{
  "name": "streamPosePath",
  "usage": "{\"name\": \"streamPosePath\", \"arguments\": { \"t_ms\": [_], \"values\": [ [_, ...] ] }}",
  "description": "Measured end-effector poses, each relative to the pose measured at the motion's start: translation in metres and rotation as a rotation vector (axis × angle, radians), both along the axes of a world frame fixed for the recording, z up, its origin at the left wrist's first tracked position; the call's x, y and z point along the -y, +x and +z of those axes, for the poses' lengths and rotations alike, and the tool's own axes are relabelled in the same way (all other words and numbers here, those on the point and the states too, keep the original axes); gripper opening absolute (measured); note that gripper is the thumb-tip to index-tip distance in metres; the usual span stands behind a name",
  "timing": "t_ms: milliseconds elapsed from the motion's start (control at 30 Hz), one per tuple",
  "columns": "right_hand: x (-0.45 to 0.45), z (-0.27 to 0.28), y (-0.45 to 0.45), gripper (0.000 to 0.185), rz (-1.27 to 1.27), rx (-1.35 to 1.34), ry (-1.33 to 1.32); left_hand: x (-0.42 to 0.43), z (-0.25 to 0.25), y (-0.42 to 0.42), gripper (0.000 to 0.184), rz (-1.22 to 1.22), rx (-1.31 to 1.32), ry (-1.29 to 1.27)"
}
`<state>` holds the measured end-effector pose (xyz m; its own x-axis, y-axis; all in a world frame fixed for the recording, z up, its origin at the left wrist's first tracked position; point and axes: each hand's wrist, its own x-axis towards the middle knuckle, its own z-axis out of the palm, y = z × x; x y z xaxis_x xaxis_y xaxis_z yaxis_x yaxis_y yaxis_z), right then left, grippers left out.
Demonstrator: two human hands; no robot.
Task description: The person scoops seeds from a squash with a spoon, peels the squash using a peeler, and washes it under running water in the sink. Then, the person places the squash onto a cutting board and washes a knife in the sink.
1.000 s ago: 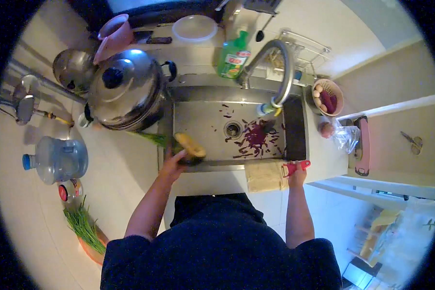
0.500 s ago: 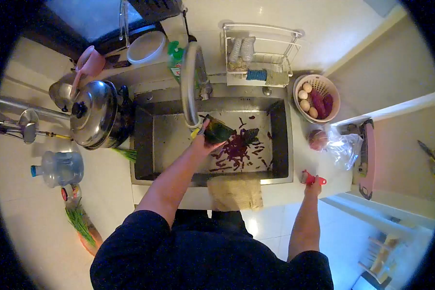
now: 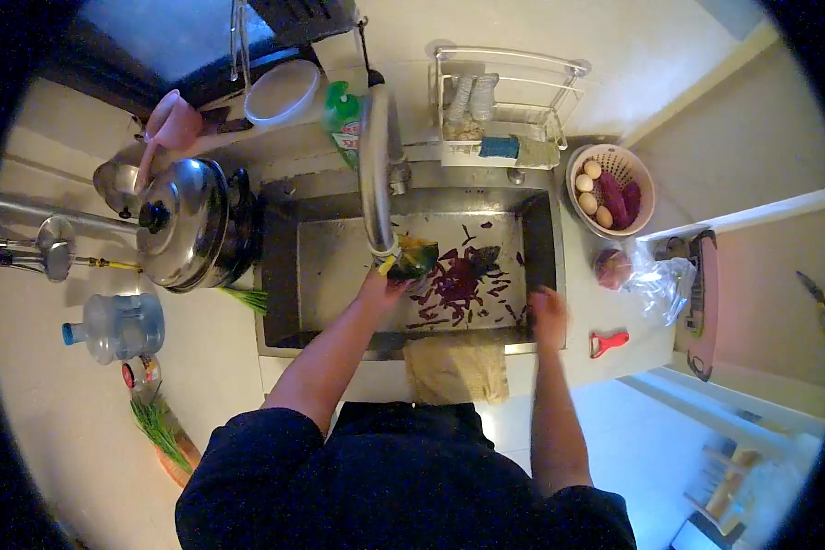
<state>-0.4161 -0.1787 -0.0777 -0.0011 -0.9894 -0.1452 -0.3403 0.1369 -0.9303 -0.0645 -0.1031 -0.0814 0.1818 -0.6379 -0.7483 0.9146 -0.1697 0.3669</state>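
Note:
Under the faucet (image 3: 376,179), my left hand (image 3: 385,286) holds a piece of dark green squash (image 3: 415,259) over the sink (image 3: 325,316). Purple peelings (image 3: 460,280) lie on the sink floor to the right of the squash. My right hand (image 3: 547,316) is above the sink's right rim, blurred, and its fingers cannot be made out clearly. A red peeler (image 3: 610,343) lies on the counter to the right of that hand. Over the sink's front edge hangs a tan cloth (image 3: 458,368).
A colander (image 3: 644,170) with eggs and purple roots stands at the right, near a plastic bag (image 3: 660,284). Left of the sink are a lidded steel pot (image 3: 185,220) and a water jug (image 3: 124,327). Behind it stands a green soap bottle (image 3: 342,119).
The squash has moved from the sink's left edge to under the faucet in my left hand. My right hand has let go of the red peeler on the counter and moved left to the sink.

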Motion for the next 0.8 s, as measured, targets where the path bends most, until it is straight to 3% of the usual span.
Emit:
{"name": "streamPosePath", "arguments": {
  "t_ms": [33, 67, 167, 267, 300, 367, 400, 433, 467, 533, 567, 667, 733, 767, 800],
  "values": [
    [-0.002, 0.015, 0.057, 0.033, 0.240, 0.062, 0.114, -0.003, 0.000, 0.003, 0.041, -0.018, 0.043, 0.033],
    [-0.014, 0.053, 0.123, 0.044, 0.234, 0.403, 0.291, -0.005, 0.000, 0.007, 0.045, -0.034, 0.088, 0.064],
    [-0.017, 0.081, 0.230, 0.063, 0.199, 0.705, 0.634, -0.020, 0.034, 0.012, 0.055, -0.159, 0.373, -0.075],
    [-0.013, 0.024, 0.277, 0.055, 0.254, 0.965, 0.701, -0.041, 0.044, 0.035, 0.065, -0.070, 0.431, -0.203],
    [-0.020, 0.039, 0.286, 0.042, 0.337, 0.796, 0.566, -0.044, 0.056, 0.046, 0.067, -0.086, 0.382, -0.173],
    [-0.026, 0.075, 0.294, 0.040, 0.367, 0.610, 0.617, -0.047, 0.084, 0.063, 0.070, -0.117, 0.269, -0.117],
    [-0.027, 0.083, 0.294, 0.040, 0.374, 0.512, 0.641, -0.045, 0.086, 0.068, 0.070, -0.153, 0.374, -0.123],
    [-0.024, -0.003, 0.295, 0.042, 0.364, 0.777, 0.649, -0.040, 0.088, 0.072, 0.070, -0.192, 0.479, -0.128],
    [-0.024, 0.003, 0.294, 0.043, 0.335, 0.780, 0.650, -0.035, 0.088, 0.075, 0.070, -0.236, 0.585, -0.139],
    [-0.027, 0.036, 0.287, 0.046, 0.270, 0.782, 0.644, -0.029, 0.069, 0.076, 0.066, -0.265, 0.545, -0.166],
    [-0.029, 0.052, 0.283, 0.046, 0.295, 0.644, 0.516, -0.026, 0.062, 0.074, 0.064, -0.282, 0.522, -0.179],
    [-0.035, 0.074, 0.279, 0.041, 0.295, 0.336, 0.194, -0.017, 0.077, 0.063, 0.055, -0.252, -0.044, -0.034],
    [-0.030, 0.071, 0.287, 0.034, 0.218, 0.275, 0.045, -0.013, 0.068, 0.052, 0.050, -0.176, -0.179, -0.090],
    [-0.027, 0.056, 0.286, 0.031, 0.173, 0.441, 0.078, -0.010, 0.064, 0.047, 0.047, -0.140, -0.244, -0.117],
    [-0.025, 0.042, 0.285, 0.028, 0.125, 0.607, 0.109, -0.004, 0.071, 0.042, 0.049, -0.142, -0.059, -0.058]
  ]
}}
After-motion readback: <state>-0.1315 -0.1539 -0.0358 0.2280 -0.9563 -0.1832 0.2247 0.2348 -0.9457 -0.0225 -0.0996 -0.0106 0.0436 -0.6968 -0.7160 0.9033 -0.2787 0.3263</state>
